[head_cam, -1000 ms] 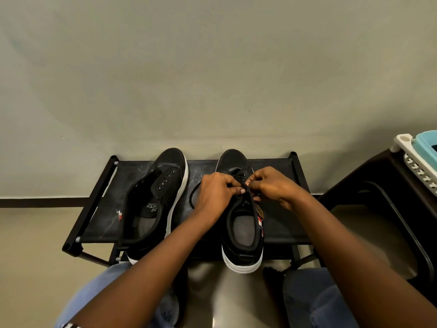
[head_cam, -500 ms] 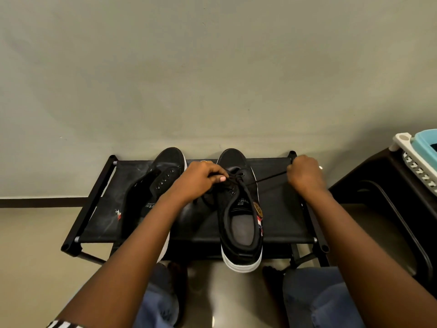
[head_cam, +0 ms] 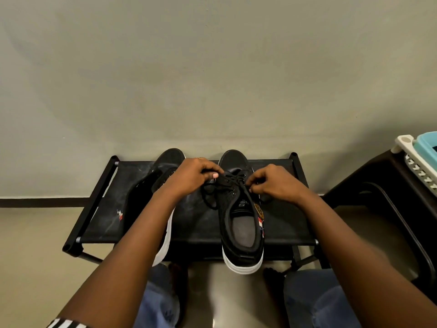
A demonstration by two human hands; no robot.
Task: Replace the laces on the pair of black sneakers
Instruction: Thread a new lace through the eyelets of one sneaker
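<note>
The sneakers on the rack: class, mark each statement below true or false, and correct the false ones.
1. Both hands work at the laces of the right sneaker. True.
2. The left sneaker is fully laced. False: its eyelets show empty, with no lace in sight.
3. The left hand and right hand each pinch part of the black lace. True.
4. Both sneakers stand on the floor. False: they stand on a black rack.
5. A loose stretch of lace lies on the rack between the sneakers. True.
</note>
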